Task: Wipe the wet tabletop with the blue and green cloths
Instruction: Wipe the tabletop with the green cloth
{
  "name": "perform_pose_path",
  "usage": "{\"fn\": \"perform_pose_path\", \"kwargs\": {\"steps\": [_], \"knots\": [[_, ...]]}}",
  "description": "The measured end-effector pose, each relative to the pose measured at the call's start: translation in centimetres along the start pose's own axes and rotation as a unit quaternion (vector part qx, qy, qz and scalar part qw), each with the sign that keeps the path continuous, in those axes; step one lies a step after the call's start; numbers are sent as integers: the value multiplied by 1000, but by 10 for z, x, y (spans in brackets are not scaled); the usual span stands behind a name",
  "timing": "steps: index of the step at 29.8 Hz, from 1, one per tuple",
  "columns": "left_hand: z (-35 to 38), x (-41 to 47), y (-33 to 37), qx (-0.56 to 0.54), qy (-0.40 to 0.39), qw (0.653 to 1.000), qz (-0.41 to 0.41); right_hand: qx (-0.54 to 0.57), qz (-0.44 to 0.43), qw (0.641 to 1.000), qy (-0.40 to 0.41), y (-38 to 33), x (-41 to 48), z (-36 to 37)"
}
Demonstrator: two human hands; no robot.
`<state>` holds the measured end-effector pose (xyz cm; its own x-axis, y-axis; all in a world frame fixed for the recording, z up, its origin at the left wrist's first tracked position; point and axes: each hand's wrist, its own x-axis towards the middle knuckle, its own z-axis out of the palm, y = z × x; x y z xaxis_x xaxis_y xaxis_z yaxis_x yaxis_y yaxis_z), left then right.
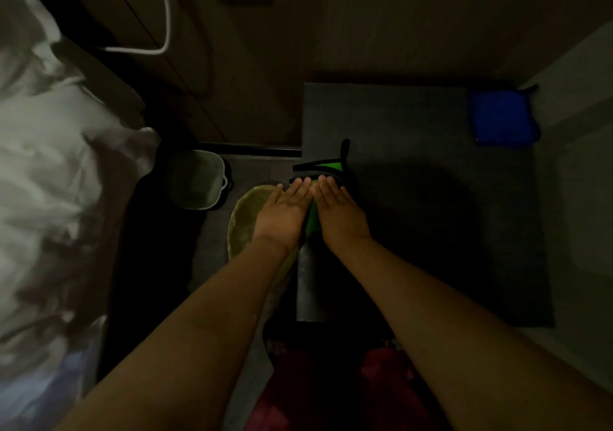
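Green cloth (331, 166) mostly hidden under left hand (282, 211), right hand (338, 208); bedding (49, 165) cut off left.

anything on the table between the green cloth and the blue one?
Head view: only bare dark tabletop lies between the green cloth and the blue cloth at the far right corner. Dim light could hide small things.

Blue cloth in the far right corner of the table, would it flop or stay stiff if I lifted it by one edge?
Probably floppy: the blue cloth looks soft and plush, with rounded, puffy edges. Likely light for its size, though heavier if it has soaked up water. It should drag rather than slide on the matte tabletop.
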<state>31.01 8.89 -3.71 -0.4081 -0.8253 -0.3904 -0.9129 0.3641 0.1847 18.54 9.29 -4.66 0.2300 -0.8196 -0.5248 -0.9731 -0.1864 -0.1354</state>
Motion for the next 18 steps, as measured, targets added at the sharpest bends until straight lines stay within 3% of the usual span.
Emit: {"fn": "perform_pose_path", "kwargs": {"steps": [18], "knots": [[29,-41,13,-42,3,999,9,26,3,1000,9,-14,-39,31]]}}
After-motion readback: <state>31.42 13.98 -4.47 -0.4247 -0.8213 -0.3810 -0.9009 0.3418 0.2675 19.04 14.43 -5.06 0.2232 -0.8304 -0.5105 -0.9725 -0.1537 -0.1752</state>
